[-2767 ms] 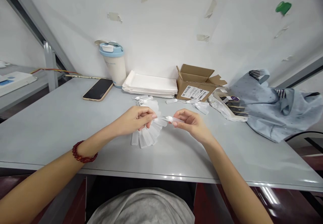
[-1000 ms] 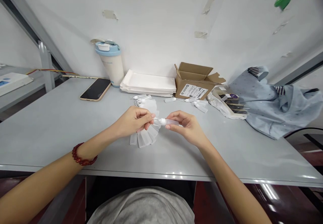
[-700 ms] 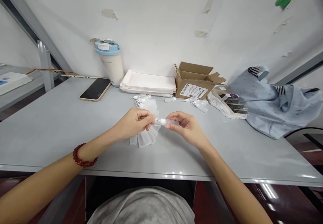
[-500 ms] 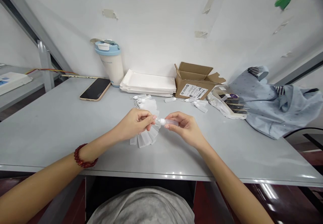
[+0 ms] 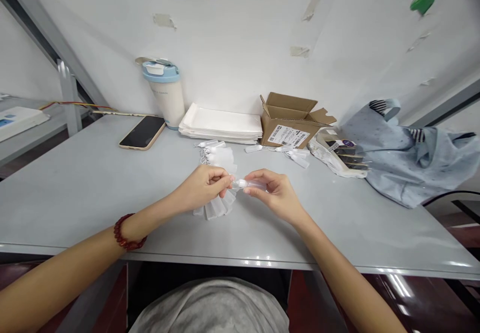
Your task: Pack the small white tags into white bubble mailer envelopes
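Observation:
Between the thumb and fingers of my right hand (image 5: 279,195) lies a small translucent plastic tube with a white cap (image 5: 240,184), held level with the cap toward the left. My left hand (image 5: 206,188) pinches the thin end piece beyond that cap; its exact form is hidden by the fingertips. Behind and below my left hand, a fanned bunch of flat translucent pieces (image 5: 215,208) lies on the grey table (image 5: 157,238). Small metal rings show at the bunch's far end, beside several similar capped tubes (image 5: 212,144).
More capped tubes (image 5: 298,159) lie before an open cardboard box (image 5: 288,133). A stack of white envelopes (image 5: 221,125), a lidded cup (image 5: 167,98) and a phone (image 5: 142,133) are at the back. A packet (image 5: 343,150) and blue cloth bag (image 5: 408,158) occupy the right.
My left hand has shifted slightly right, bringing its fingertips closer to the tube's cap. My right hand keeps its hold, nearly in place.

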A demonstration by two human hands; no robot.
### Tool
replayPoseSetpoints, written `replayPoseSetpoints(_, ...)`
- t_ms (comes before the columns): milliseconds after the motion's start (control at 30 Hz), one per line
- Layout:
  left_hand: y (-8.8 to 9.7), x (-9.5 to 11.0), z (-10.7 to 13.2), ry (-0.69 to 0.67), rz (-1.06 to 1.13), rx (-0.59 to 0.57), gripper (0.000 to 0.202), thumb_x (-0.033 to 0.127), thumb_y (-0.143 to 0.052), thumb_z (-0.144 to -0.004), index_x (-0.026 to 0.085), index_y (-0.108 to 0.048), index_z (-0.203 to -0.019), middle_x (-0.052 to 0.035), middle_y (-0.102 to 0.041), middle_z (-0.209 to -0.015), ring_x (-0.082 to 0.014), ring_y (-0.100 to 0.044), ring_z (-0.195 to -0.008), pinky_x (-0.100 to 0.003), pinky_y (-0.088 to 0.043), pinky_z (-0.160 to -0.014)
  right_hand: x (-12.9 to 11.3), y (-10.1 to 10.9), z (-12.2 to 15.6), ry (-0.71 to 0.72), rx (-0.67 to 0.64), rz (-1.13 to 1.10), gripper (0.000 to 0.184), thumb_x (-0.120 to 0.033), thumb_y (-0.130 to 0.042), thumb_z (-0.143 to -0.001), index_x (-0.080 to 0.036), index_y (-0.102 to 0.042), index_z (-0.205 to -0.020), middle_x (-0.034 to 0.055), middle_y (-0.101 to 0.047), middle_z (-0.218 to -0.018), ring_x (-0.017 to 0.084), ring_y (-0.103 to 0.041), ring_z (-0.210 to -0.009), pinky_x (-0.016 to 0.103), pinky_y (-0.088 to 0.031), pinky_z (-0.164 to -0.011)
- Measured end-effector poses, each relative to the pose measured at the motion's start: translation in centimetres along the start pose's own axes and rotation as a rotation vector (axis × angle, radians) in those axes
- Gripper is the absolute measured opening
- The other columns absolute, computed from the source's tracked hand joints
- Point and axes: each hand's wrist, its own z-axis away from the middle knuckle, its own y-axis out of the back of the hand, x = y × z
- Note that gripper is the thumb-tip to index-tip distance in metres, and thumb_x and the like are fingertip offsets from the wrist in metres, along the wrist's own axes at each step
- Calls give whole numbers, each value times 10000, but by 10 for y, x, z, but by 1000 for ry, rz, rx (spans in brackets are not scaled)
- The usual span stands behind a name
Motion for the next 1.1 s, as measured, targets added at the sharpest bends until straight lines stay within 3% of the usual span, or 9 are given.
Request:
replayPoseSetpoints(267,17,12,-1,-12,42,46,332,388,-533,-863,129,-585,-662,23,-548,-572,-56,-420,-452,-188,-349,-455,-1,3,-2,-24,22,-174,212,-302,-757,-719,-201,-670,-885,-3,-678,-791,111,-586,-649,258,-485,-600)
replayPoseSetpoints(467,14,12,2,-16,37,-68,256,370,-570,-844,136,-622,-754,19,-577,-630,-61,-432,-489,-190,-360,-477,-2,3,-1,-37,23,-204,199,-291,-759,-714,-202,-669,-867,-5,-678,-780,112,-585,-655,255,-481,-594)
replayPoseSetpoints(767,10,9,3,-56,91,-121,225,295,-562,-841,125,-607,-701,20,-569,-604,-52,-427,-473,-183,-355,-471,1,-2,3,8,-10,-75,198,-306,-741,-745,-219,-669,-907,0,-702,-858,142,-632,-781,280,-475,-714)
replayPoseSetpoints(1100,9,5,1,-46,49,-144,230,276,-541,-838,127,-609,-677,23,-573,-592,-51,-425,-456,-185,-351,-468,2,-2,2,48,-1,59,189,-335,-732,-755,-217,-668,-889,16,-727,-860,170,-657,-791,295,-465,-710)
